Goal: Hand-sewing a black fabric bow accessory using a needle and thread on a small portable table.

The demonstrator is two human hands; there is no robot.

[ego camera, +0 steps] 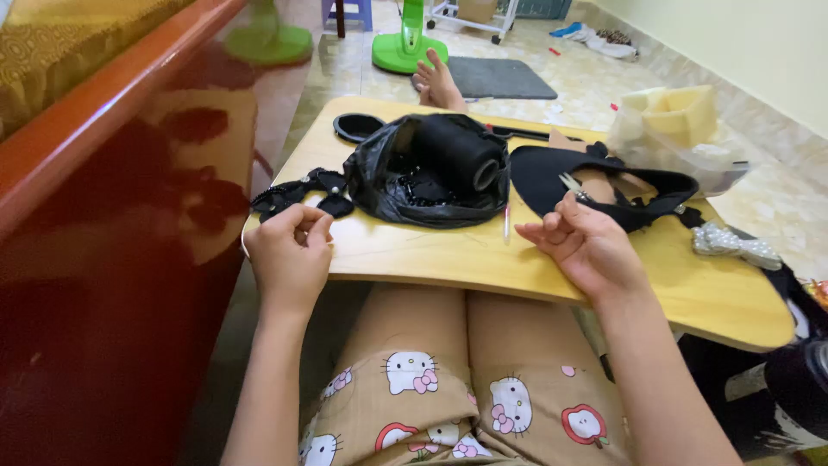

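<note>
My left hand (291,250) rests at the near left edge of a low wooden lap table (448,255), fingers curled together as if pinching something small; what it pinches I cannot make out. A black beaded fabric piece (297,194) lies just beyond it. My right hand (586,244) is palm up with fingers loosely bent, holding nothing I can see, close to a black fabric piece (552,177) with small scissors (571,183) on it. A black plastic bag (427,173) holding a black roll and beads sits in the table's middle. A thin needle-like pen (506,223) lies between the hands.
A red wooden bed frame (103,216) runs along the left. A silver bow (733,244) lies at the table's right edge, a clear bag with yellow foam (677,129) beyond it. My foot (435,82), a green fan base (405,47) and a grey mat (500,78) are on the tiled floor.
</note>
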